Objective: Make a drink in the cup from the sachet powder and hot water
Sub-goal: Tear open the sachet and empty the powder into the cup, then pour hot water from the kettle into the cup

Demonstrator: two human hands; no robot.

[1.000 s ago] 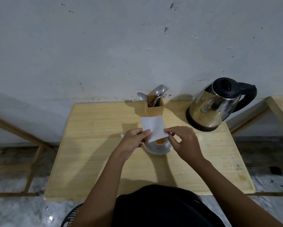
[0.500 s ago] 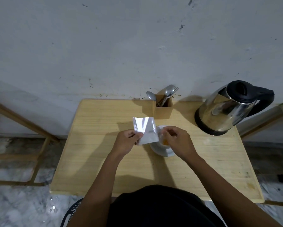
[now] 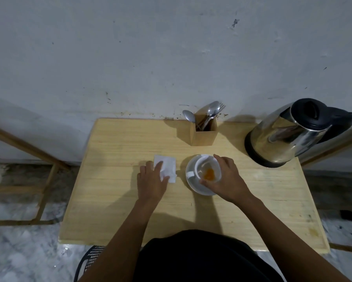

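- My left hand (image 3: 151, 181) lies flat on the sachet (image 3: 167, 166), just left of the cup (image 3: 208, 168). Its fingers (image 3: 158, 166) are spread and press the sachet onto the surface (image 3: 114, 180); they pinch nothing.
- The sachet looks thin, light and limp. I judge it empty or nearly so. It would slide easily; lift it by an edge.
- My right hand (image 3: 225, 180) wraps the cup from its right side. Its fingers (image 3: 218, 158) are curled round the rim and wall, gripping the cup.
- The cup sits on a white saucer (image 3: 193, 185), handle (image 3: 189, 174) pointing left. Orange powder (image 3: 209, 173) lies in its bottom.
- The cup looks like ceramic: stiff, smooth, breakable, and free to skate on the saucer. Steady it by the wall during pouring; it will likely heat up, so take the handle afterwards.
- Beyond the cup stands a wooden holder (image 3: 204, 132) with spoons (image 3: 211, 110). Take one by the shaft for stirring.
- Far right of the cup stands the steel kettle (image 3: 289, 137). Judged heavy if full and possibly hot-walled; grasp only the black handle (image 3: 340, 123).
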